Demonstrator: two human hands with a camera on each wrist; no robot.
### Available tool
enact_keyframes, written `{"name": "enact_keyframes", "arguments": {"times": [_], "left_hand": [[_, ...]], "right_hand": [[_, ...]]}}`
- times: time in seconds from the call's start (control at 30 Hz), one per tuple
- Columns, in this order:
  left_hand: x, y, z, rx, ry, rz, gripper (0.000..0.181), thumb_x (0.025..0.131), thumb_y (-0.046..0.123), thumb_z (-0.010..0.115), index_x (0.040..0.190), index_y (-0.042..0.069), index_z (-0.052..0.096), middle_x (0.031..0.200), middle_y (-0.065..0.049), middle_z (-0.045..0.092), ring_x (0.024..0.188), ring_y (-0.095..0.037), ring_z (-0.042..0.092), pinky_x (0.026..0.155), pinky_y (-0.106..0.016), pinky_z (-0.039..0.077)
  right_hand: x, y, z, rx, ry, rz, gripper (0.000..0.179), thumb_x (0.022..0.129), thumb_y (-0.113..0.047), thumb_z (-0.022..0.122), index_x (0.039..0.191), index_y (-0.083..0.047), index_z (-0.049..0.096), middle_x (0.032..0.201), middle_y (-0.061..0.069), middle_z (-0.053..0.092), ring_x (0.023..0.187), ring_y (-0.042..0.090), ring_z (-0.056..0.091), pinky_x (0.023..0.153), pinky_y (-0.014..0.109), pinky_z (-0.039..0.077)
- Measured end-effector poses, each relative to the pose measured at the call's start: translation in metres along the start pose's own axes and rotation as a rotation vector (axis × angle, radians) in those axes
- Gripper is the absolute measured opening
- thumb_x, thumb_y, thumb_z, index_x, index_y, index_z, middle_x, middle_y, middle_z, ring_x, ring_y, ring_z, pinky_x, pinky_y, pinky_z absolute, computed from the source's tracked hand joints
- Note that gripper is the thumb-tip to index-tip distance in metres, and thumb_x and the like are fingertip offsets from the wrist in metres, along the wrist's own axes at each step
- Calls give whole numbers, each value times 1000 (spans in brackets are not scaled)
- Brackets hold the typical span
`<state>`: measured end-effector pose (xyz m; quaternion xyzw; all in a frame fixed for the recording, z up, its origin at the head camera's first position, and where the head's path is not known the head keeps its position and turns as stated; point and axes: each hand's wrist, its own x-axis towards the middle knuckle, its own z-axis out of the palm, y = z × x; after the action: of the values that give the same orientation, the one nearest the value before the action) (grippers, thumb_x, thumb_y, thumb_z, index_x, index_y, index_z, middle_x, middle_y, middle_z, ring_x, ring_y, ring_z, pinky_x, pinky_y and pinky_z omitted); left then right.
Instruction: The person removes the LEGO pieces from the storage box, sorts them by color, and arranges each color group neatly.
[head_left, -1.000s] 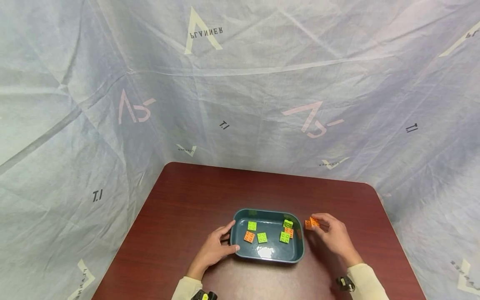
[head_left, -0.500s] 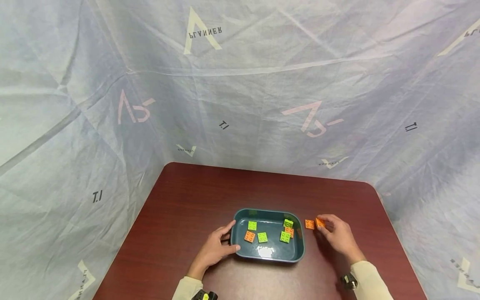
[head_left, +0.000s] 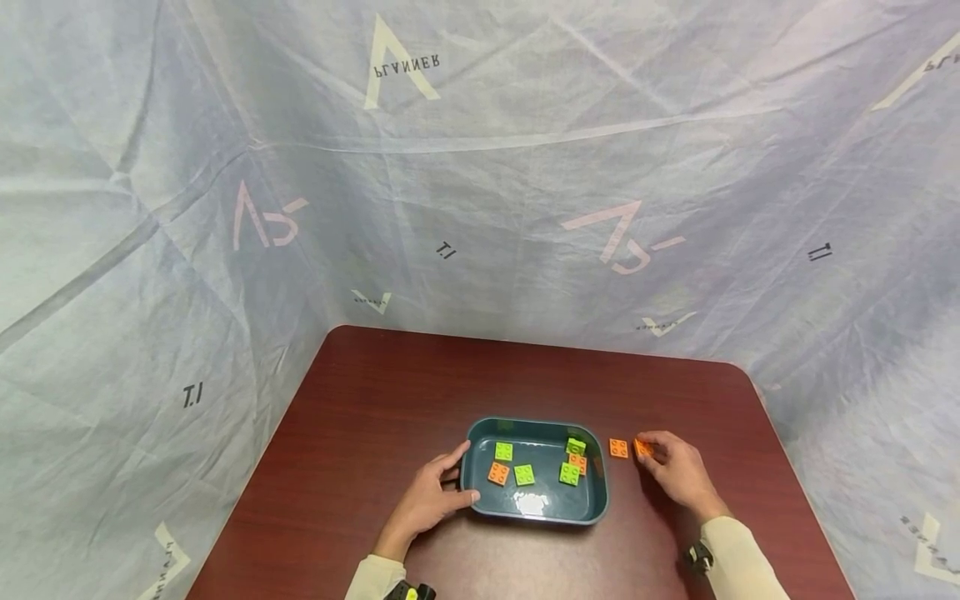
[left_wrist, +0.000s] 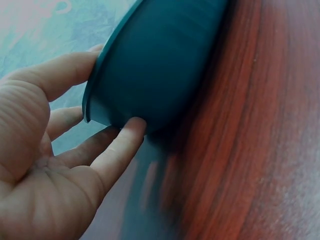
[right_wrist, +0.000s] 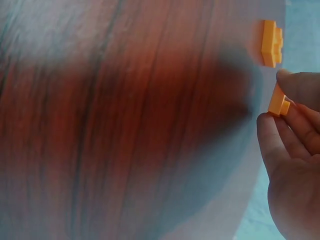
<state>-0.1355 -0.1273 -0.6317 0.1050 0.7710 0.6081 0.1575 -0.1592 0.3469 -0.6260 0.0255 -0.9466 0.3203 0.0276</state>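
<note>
My left hand [head_left: 429,500] grips the left end of a dark teal tray [head_left: 540,522], its thumb at the near corner and its fingertips at the far one. In the left wrist view those fingers touch the rim and outer wall of the tray [left_wrist: 155,65]. To the right of the tray, my right hand [head_left: 681,473] pinches an orange toy brick [head_left: 642,447] between thumb and fingers, close over the table. The right wrist view shows this brick [right_wrist: 278,101] partly hidden by the thumb. A second orange brick [head_left: 618,448] lies between it and the tray, studs up.
Inside the tray are green bricks [head_left: 524,475] and orange bricks [head_left: 498,473], several in all, with a cluster at the right end. The dark red wooden table [head_left: 420,375] has rounded far corners. Grey printed sheeting [head_left: 480,183] hangs behind and beside it.
My right hand has moved right with its orange brick, away from the second orange brick, which now shows fully with a gap between them. The left hand and tray have stayed put.
</note>
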Motion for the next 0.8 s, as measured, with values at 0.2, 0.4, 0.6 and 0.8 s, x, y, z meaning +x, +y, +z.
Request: {"name": "enact_keyframes", "arguments": {"times": [0.2,0.4,0.6,0.8], "left_hand": [[1,1,1,-11,-17,-4,84,92,24,85,164,24,42,153,-24,50,138,-42,57,94,-34,61],[2,3,1,10,-8,-4,84,91,24,86,164,23,43,153,-26,49,138,-43,57,96,-37,60],[2,3,-1,19,1,-12,84,91,25,86,163,24,43,158,-27,45,139,-44,56,97,-39,60],[0,1,0,4,1,-18,85,90,24,87,163,25,44,153,-26,50,138,-44,57,94,-36,61]], "right_hand": [[0,4,4,-20,3,-15,37,91,-4,82,127,-1,72,124,23,71,103,38,76,84,48,62],[2,8,5,-29,13,-27,37,90,-3,82,126,-1,72,122,22,72,103,37,76,85,50,62],[4,7,8,-34,25,-36,37,90,-4,83,126,-1,73,123,21,72,103,37,75,86,50,62],[3,7,9,-47,21,-37,38,90,-4,83,126,-1,73,123,21,72,104,36,75,86,50,62]]}}
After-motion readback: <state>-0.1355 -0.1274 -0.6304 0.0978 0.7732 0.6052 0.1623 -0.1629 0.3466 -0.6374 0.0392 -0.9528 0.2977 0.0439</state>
